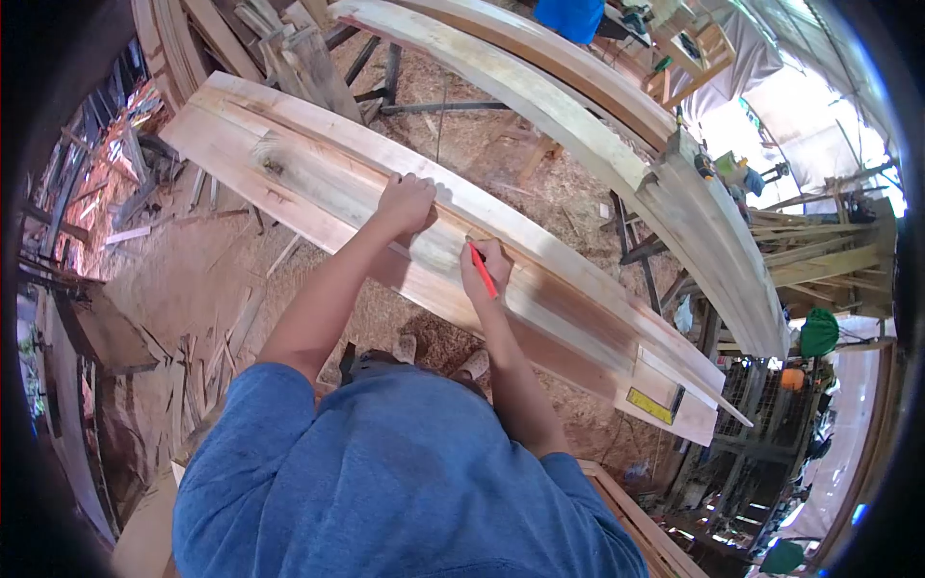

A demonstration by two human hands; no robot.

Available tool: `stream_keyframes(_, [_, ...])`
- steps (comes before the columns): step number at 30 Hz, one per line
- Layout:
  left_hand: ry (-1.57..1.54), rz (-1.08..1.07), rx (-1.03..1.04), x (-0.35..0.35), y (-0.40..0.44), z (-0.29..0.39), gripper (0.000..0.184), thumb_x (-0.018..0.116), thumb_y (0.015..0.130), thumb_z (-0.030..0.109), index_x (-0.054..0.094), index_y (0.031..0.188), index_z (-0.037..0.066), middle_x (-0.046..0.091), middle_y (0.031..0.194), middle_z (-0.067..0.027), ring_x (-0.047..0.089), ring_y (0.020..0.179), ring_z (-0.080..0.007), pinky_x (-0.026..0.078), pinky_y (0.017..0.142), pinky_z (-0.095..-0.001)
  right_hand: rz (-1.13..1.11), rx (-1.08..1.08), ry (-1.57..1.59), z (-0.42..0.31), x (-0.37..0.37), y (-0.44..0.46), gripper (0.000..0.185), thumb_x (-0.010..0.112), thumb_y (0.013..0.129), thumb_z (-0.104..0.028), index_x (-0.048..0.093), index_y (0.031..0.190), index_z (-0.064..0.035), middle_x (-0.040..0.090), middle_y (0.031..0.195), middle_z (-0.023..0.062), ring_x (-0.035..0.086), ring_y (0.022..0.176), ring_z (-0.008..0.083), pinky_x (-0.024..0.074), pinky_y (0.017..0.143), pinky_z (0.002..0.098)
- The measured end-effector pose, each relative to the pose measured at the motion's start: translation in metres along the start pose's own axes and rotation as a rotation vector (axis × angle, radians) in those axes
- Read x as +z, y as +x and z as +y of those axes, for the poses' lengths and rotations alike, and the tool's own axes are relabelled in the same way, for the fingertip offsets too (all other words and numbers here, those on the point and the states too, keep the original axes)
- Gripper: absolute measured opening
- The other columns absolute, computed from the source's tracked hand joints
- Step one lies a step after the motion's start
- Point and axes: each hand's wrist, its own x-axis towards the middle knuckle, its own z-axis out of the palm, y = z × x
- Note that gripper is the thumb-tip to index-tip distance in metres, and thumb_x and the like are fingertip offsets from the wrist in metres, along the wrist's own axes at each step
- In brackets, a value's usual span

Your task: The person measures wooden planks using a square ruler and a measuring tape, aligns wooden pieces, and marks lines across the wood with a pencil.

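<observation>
A long pale board lies diagonally in front of me, with a thin wooden strip running lengthwise on it. My left hand presses on the strip near the middle, its fingers bent over the edge; whether they grip it is hard to see. To the right, my right hand is closed round a red pencil, its tip at the strip's near edge. A square with a yellow blade rests at the board's right end.
Beyond the board, long planks curve across the view on dark metal stands. Wood scraps and shavings cover the floor. Stacked timber stands at the right, and my feet are below the board.
</observation>
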Motion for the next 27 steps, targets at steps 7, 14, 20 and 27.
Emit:
stream_keyframes(7, [0.000, 0.002, 0.005, 0.000, 0.000, -0.001, 0.024, 0.064, 0.083, 0.019, 0.071, 0.104, 0.009, 0.067, 0.115, -0.0073, 0.059, 0.113, -0.0267, 0.040, 0.097, -0.0449, 0.041, 0.073, -0.105, -0.006, -0.001, 0.001, 0.019, 0.075, 0.087, -0.021, 0.065, 0.087, -0.0054, 0.070, 0.075, 0.0158, 0.070, 0.070, 0.0286, 0.0547, 0.070, 0.0413])
stream_keyframes(14, [-0.002, 0.008, 0.007, -0.002, -0.001, 0.000, 0.024, 0.062, 0.085, 0.023, 0.071, 0.103, 0.009, 0.067, 0.115, -0.0074, 0.059, 0.113, -0.0268, 0.040, 0.097, -0.0449, 0.025, 0.055, 0.006, 0.000, 0.001, 0.001, 0.016, 0.075, 0.088, -0.015, 0.064, 0.087, -0.0035, 0.069, 0.075, 0.0158, 0.068, 0.068, 0.0268, 0.0541, 0.068, 0.0391])
stream_keyframes(20, [-0.016, -0.041, 0.016, -0.004, 0.001, 0.000, 0.024, 0.065, 0.081, 0.016, 0.067, 0.104, 0.009, 0.066, 0.112, -0.0101, 0.058, 0.113, -0.0273, 0.039, 0.099, -0.0446, 0.009, 0.045, -0.063, 0.002, 0.001, 0.002, 0.017, 0.074, 0.088, -0.016, 0.065, 0.088, -0.0023, 0.070, 0.076, 0.0154, 0.068, 0.069, 0.0244, 0.0537, 0.068, 0.0376])
stream_keyframes(27, [-0.016, -0.064, -0.008, -0.013, -0.001, 0.003, 0.025, 0.060, 0.086, 0.019, 0.070, 0.106, 0.008, 0.065, 0.118, -0.0079, 0.058, 0.115, -0.0259, 0.038, 0.099, -0.0435, -0.022, 0.141, -0.056, 0.004, 0.003, 0.004, 0.018, 0.073, 0.089, -0.019, 0.065, 0.090, -0.0032, 0.069, 0.074, 0.0155, 0.067, 0.067, 0.0234, 0.0536, 0.068, 0.0373])
